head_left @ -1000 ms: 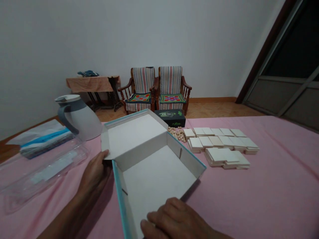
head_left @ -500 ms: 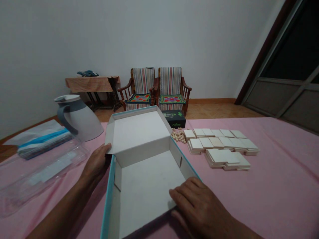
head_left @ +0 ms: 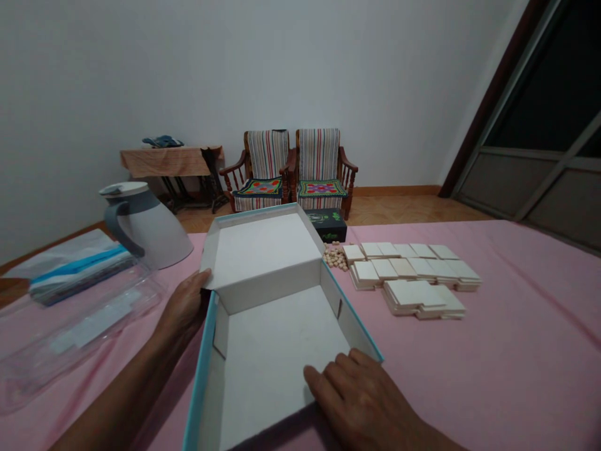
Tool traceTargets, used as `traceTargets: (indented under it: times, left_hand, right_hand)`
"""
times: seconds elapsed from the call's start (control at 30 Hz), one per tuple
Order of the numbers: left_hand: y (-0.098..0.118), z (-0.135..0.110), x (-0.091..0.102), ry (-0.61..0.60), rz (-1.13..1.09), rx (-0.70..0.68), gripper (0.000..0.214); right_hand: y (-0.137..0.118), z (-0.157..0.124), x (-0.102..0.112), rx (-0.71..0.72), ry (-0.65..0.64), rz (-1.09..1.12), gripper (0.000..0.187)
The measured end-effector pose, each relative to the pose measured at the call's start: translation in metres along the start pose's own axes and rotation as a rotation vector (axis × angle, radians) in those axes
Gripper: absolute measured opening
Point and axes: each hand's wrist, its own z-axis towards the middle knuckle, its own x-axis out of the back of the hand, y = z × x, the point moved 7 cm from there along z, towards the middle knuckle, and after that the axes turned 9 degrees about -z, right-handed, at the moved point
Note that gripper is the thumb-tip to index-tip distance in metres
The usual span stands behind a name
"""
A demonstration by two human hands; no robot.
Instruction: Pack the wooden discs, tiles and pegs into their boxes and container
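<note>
The pink-covered table (head_left: 493, 351) carries an open white box (head_left: 277, 344) with blue edges, straight ahead of the person. The box's long axis runs away from the body, its near end swung a little to the left. The box's lid (head_left: 263, 247) is hinged at the far end and tips back and up. Left of the box lie a clear plastic wrapper (head_left: 79, 319) and, farther off, a grey-handled jug (head_left: 150, 228), both apart from it. Right of the box's far end sit stacks of pale wooden tiles (head_left: 413, 279), near it but not touching. Bare cloth lies right of the near end.

The right hand (head_left: 364, 394) lies flat and open, fingers over the box's near right wall. The left hand (head_left: 185, 307) pinches the lid's left corner, thumb on top, fingers hidden beneath. Small beads (head_left: 335, 255) lie just beside the box's far right corner.
</note>
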Motion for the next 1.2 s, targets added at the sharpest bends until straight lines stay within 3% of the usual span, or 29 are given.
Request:
traceTargets:
  times: [0.13, 0.3, 0.47, 0.73, 1.0, 1.2]
  left_hand:
    - [0.004, 0.001, -0.006, -0.076, 0.033, -0.044, 0.017]
    - [-0.002, 0.005, -0.014, -0.165, 0.063, -0.025, 0.024]
    - [-0.013, 0.016, -0.036, -0.259, 0.073, 0.016, 0.027]
    - [-0.032, 0.037, -0.053, -0.181, 0.112, 0.057, 0.024]
    - [-0.033, 0.035, -0.05, -0.183, 0.109, 0.092, 0.021]
    - [-0.031, 0.029, -0.04, -0.098, 0.16, 0.152, 0.023]
  right_hand:
    - [-0.006, 0.002, -0.006, -0.018, -0.026, -0.046, 0.014]
    - [-0.008, 0.0, -0.005, -0.036, -0.016, -0.05, 0.021]
    - [-0.009, -0.004, -0.006, -0.057, -0.035, -0.091, 0.017]
    - [-0.007, 0.001, -0.007, -0.09, -0.039, -0.164, 0.018]
    - [-0.009, -0.001, -0.007, -0.073, -0.027, -0.16, 0.019]
    - [-0.016, -0.003, -0.007, -0.066, -0.009, -0.168, 0.016]
